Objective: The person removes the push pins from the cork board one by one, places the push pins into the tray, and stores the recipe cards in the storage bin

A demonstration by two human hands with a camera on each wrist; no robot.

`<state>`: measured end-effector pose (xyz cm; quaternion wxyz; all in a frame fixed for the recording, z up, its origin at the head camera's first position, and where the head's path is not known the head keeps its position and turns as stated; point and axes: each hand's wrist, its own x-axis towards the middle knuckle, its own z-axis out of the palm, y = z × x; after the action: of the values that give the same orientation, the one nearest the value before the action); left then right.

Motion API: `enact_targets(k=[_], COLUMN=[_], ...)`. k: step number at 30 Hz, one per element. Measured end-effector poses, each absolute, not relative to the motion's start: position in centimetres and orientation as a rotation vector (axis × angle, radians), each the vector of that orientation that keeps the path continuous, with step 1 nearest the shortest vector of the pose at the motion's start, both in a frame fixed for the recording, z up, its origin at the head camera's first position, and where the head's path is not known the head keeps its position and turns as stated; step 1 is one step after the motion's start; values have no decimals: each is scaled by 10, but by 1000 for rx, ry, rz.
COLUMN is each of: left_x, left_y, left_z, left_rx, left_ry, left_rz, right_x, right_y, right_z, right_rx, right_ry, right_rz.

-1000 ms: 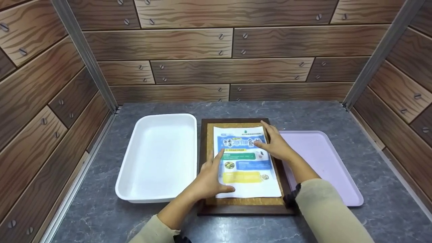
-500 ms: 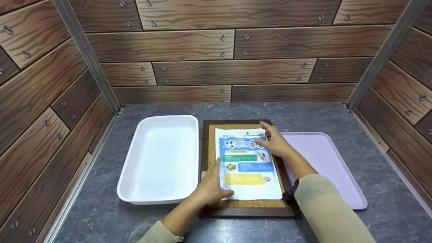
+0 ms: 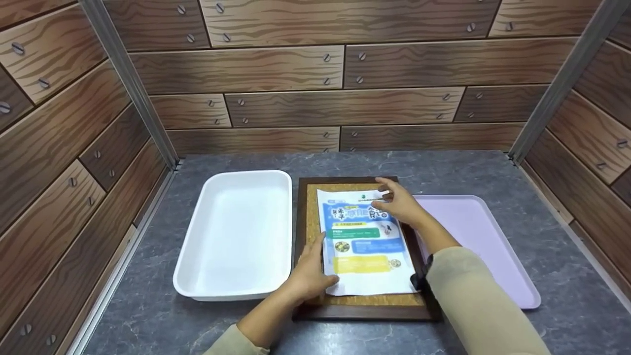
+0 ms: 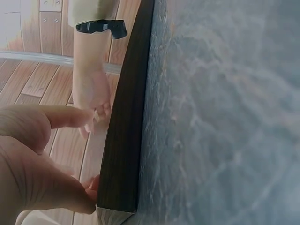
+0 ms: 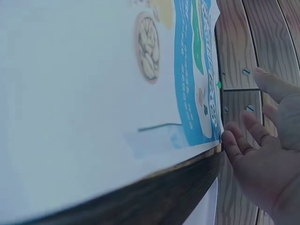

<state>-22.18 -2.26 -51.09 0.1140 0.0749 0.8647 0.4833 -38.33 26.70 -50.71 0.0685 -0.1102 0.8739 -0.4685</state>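
Observation:
A printed sheet of paper point(image 3: 365, 256) with blue, green and yellow blocks lies on a cork board point(image 3: 365, 300) in a dark wooden frame point(image 3: 365, 311). My left hand point(image 3: 309, 273) is along the sheet's left edge, fingers extended, thumb reaching over the lower left part. At the upper right edge is my right hand point(image 3: 402, 204), its fingers slightly bent and its thumb over the printed heading. In the right wrist view, the right hand point(image 5: 267, 145) has fingertips near the sheet's corner and nothing between thumb and fingers. The left wrist view shows the left hand point(image 4: 42, 159) with thumb and fingers apart, beside the frame's edge.
To the left of the frame stands a deep white tray point(image 3: 183, 246). A flat lilac tray point(image 3: 485, 246) lies to the right, partly behind the right forearm. All rest on a grey marbled tabletop point(image 3: 236, 160), with wood-patterned walls point(image 3: 296, 108) at the back and sides.
My left hand has slid toward me along the sheet's left edge. The sheet's lower end has shifted slightly right on the board. The right hand's fingers have bent more.

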Motion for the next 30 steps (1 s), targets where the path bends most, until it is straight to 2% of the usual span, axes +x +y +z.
enact_targets(k=[12,21,30], left_x=[-223,-224,-221], left_y=[-25,-24,-23], left_z=[-514,-512,-513], left_rx=[137,152,133], left_ry=[2408,2396,2397], left_rz=[1595,1566,1579], right_x=[-391,-403,-410], right_y=[259,263,260], right_z=[-506,-500,-508], right_rx=[-268,-335,-263], right_ry=[2543,2578,2523], right_rz=[-1454,-1392,-1452])
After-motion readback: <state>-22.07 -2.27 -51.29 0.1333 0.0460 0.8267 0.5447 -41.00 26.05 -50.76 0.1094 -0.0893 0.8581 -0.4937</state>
